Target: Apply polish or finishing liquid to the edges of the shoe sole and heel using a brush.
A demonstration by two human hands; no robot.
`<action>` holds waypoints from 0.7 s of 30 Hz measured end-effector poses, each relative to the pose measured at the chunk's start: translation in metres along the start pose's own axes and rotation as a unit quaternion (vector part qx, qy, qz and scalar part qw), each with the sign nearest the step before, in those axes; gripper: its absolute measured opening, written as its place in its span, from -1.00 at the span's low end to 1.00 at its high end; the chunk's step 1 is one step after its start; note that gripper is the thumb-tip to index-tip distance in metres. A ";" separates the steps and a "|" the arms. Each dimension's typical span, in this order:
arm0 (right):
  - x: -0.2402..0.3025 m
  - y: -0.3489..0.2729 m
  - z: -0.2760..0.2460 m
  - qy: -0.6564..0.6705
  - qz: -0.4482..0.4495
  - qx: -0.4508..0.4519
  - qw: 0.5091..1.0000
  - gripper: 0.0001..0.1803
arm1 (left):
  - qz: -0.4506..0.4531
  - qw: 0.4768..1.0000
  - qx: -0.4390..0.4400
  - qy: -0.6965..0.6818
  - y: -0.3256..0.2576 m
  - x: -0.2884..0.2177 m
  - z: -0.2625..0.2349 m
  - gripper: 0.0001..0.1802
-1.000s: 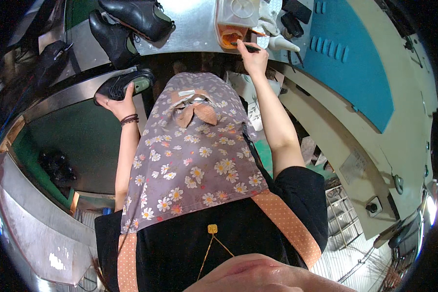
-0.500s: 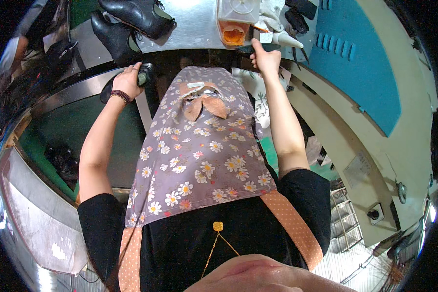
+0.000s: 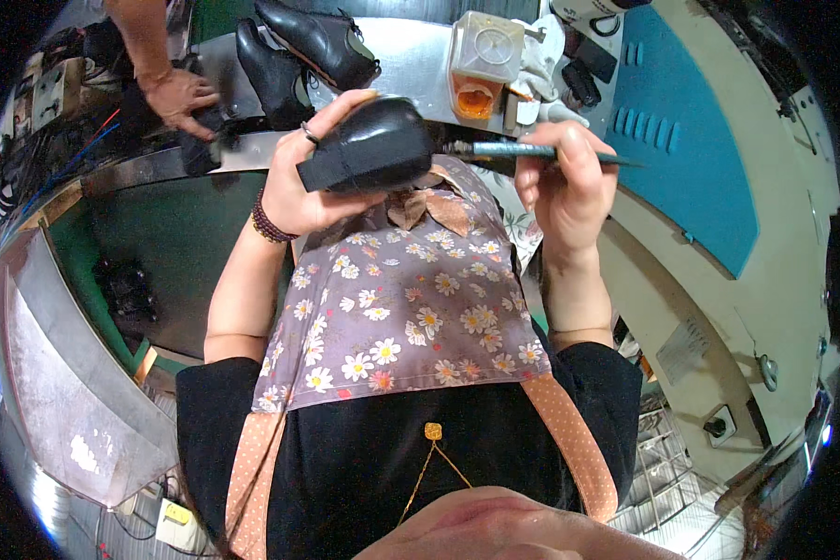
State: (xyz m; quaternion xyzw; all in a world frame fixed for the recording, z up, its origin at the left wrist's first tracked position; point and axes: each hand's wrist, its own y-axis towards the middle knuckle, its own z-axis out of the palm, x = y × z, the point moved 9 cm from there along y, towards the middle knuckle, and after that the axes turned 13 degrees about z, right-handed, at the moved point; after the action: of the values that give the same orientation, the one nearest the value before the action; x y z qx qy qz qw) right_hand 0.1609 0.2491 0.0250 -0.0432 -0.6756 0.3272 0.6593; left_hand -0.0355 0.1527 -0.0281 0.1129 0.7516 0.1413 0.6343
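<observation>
In front of my chest my left hand (image 3: 301, 182) grips a glossy black shoe (image 3: 383, 140), its rounded end pointing right. My fingers wrap round its far and near sides, and part of the shoe is hidden by them. My right hand (image 3: 574, 182) pinches a slim brush (image 3: 513, 149) with a dark bluish handle. The brush's tip points left, close to the rounded end of the shoe; whether it touches I cannot tell. Beyond the brush stands a clear plastic container (image 3: 476, 98) with orange stuff at its near opening.
Two black lace-up shoes (image 3: 317, 42) stand on the metal bench (image 3: 411, 51). Another person's hand (image 3: 179, 98) reaches in at the upper left, over a dark object. White cloth (image 3: 539, 56) and black items (image 3: 583, 82) lie right of the container, near a blue panel (image 3: 691, 140).
My left hand has raised the shoe and brought it right, to the middle. My right hand has come nearer from the bench, the brush now plainly showing. Another person's hand has appeared upper left.
</observation>
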 end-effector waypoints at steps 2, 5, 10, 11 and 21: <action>0.018 -0.010 0.011 0.001 -0.046 0.025 0.999 -0.64 | 0.022 0.999 -0.017 -0.032 0.009 -0.014 -0.002 -0.15; 0.040 -0.019 0.022 -0.033 -0.119 0.045 0.991 -0.64 | 0.071 0.997 -0.005 -0.027 0.017 -0.035 -0.006 -0.13; 0.058 -0.035 0.040 -0.096 -0.227 0.092 0.965 -0.52 | 0.061 0.998 0.021 -0.028 0.016 -0.047 -0.012 -0.13; 0.061 -0.038 0.039 -0.089 -0.234 0.092 0.964 -0.52 | 0.056 0.997 0.032 -0.037 0.016 -0.048 -0.010 -0.13; 0.059 -0.038 0.038 -0.101 -0.215 0.109 0.965 -0.76 | 0.084 0.996 0.001 -0.031 0.020 -0.061 -0.014 -0.16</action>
State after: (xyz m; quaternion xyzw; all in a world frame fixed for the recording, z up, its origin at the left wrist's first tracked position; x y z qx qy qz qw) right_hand 0.1326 0.2334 0.0982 0.2090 -0.6921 0.2522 0.6432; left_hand -0.0388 0.1489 0.0377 0.1805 0.7199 0.1894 0.6428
